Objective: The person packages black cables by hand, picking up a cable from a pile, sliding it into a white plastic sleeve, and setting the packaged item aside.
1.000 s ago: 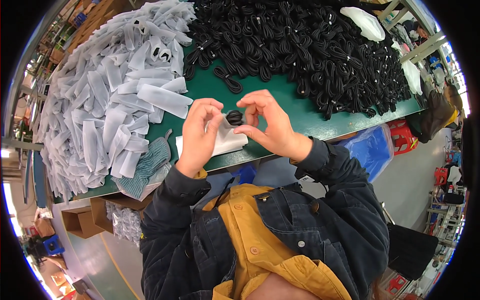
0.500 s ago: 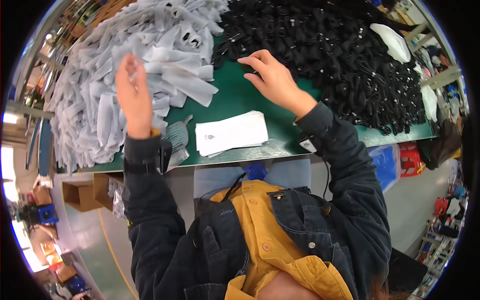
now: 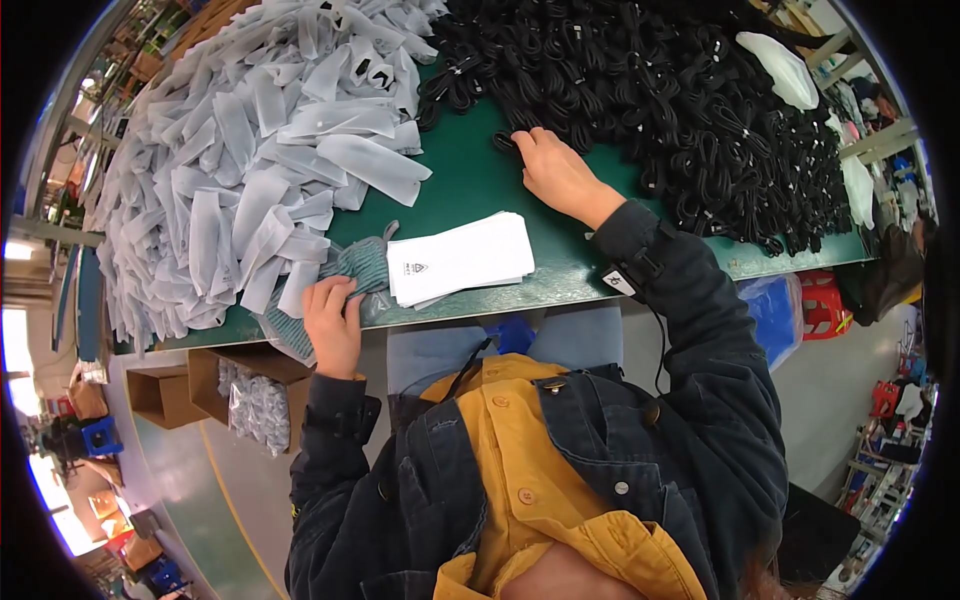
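My right hand is closed at the near edge of the pile of black coiled cables. One small black cable coil is pinched at its fingertips, partly hidden by them. My left hand lies at the table's front edge, its bent fingers pressed on a teal ribbed bundle that is partly in clear plastic. I cannot make out its kind. Between my hands rests a stack of white paper slips with small dark print. A large heap of frosted translucent sleeves covers the left side.
The green tabletop runs between both piles. White bags lie at the far right. Below the table's left edge are cardboard boxes, one holding clear plastic packets. A blue bin and a red stool stand at right.
My left hand has come down from over the translucent sleeves to the teal bundle. My right hand has shifted slightly nearer and right, and its spread fingers have closed on a cable coil.
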`<state>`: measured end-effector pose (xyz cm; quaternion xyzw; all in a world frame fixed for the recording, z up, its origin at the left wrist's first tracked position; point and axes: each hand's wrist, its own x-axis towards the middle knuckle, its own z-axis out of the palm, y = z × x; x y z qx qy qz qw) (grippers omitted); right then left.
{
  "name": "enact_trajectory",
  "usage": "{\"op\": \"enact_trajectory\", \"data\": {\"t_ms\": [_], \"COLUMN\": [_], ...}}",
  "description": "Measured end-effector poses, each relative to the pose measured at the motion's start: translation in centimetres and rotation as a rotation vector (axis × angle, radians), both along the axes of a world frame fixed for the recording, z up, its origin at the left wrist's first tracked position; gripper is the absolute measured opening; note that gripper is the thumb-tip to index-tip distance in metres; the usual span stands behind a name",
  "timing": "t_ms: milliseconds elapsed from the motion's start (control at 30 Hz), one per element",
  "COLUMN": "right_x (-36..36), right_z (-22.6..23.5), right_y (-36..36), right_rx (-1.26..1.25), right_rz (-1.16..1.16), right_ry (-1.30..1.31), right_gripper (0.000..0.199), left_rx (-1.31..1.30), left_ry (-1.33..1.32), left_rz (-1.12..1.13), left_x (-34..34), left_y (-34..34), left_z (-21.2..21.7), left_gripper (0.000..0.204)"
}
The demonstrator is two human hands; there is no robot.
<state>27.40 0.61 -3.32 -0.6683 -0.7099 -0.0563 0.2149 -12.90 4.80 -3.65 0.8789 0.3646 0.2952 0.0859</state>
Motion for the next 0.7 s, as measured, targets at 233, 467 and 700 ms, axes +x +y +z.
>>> {"op": "enact_trajectory", "data": {"t_ms": [233, 467, 700], "right_x": [1.1, -2.0, -3.4], "right_z": [0.0, 3.1, 2.4], "right_y": [-3.7, -8.1, -11.6], "right_rx": [-0.054, -0.292, -0.227], "right_rz": [-0.111, -0.163, -0.101], "right_ry": [0.546, 1.196, 1.176], "right_gripper": [0.029, 0.035, 0.038], "left_rx": [0.159, -0.191, -0.255], "left_ry": [-0.084, -0.2, -0.16], "left_rz": [0.125, -0.444, -0.383], "left_x": [4.7, 15.3, 17.4], "left_y": [-2.4, -5.0, -5.1], "left_z": [4.1, 3.2, 1.6], "left_gripper": [0.02, 0.018, 0.016]}}
